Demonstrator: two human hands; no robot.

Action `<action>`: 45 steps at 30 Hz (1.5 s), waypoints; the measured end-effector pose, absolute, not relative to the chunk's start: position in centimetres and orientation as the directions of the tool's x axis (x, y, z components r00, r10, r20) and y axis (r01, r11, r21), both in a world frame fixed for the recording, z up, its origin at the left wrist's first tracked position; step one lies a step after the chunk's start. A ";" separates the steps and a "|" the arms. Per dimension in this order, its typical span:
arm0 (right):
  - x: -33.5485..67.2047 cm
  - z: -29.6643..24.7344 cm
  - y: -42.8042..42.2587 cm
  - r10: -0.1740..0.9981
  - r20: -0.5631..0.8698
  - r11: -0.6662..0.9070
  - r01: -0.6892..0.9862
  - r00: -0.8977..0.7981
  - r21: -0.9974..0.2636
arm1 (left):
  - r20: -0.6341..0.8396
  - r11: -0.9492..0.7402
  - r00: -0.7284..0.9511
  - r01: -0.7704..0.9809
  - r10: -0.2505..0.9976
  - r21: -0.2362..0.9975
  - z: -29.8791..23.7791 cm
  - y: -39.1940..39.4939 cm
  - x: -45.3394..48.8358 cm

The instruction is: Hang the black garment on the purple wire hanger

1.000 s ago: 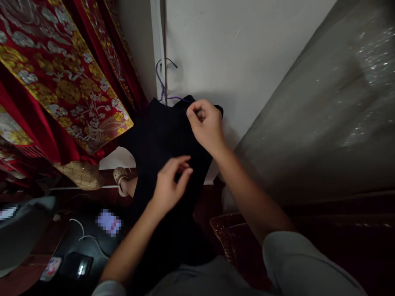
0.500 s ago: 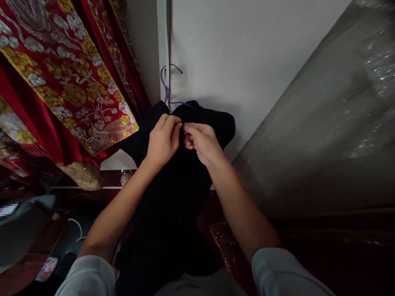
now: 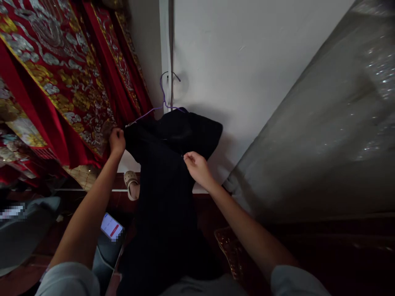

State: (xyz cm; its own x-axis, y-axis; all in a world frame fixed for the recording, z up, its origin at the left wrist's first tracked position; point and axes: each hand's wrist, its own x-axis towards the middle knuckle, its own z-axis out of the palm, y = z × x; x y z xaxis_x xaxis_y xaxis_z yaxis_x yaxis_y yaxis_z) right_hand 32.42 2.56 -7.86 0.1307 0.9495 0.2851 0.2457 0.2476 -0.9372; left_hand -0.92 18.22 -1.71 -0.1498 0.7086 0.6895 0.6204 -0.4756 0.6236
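Observation:
A black short-sleeved garment [image 3: 160,185] hangs on a purple wire hanger [image 3: 163,90] against the wall. Its left shoulder has slipped down, baring that arm of the hanger. At this shoulder my left hand [image 3: 117,142] is closed, its fingertips at the edge of the cloth by the hanger's end; the exact grip is partly hidden. My right hand [image 3: 197,167] pinches a small bit at the middle of the garment's chest, too dark to make out in detail.
Red embroidered cloths [image 3: 70,82] hang close on the left. Plastic-covered material [image 3: 314,135] leans at the right. A lit phone [image 3: 112,227] lies low on the left, near a foot in a beige clog [image 3: 132,184]. A pale pole [image 3: 166,37] runs up the wall.
My hands have parted. The left went out to the garment's left shoulder, and the right moved down its chest. More of the hanger shows, and the phone and clog have come into view.

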 end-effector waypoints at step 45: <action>33.7 0.9 7.0 0.794 0.465 0.605 0.581 -0.391 -0.545 | 0.019 -0.668 0.767 0.545 0.641 0.507 -4.1 -0.4 9.7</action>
State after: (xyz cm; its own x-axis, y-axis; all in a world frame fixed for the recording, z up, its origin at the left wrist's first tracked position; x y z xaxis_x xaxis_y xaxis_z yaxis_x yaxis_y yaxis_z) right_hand 33.67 6.98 0.92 -0.3913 0.7942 0.4649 0.5807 0.6050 -0.5447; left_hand 9.66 -0.35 -4.10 0.7673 0.6410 0.0192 0.5452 -0.6678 0.5067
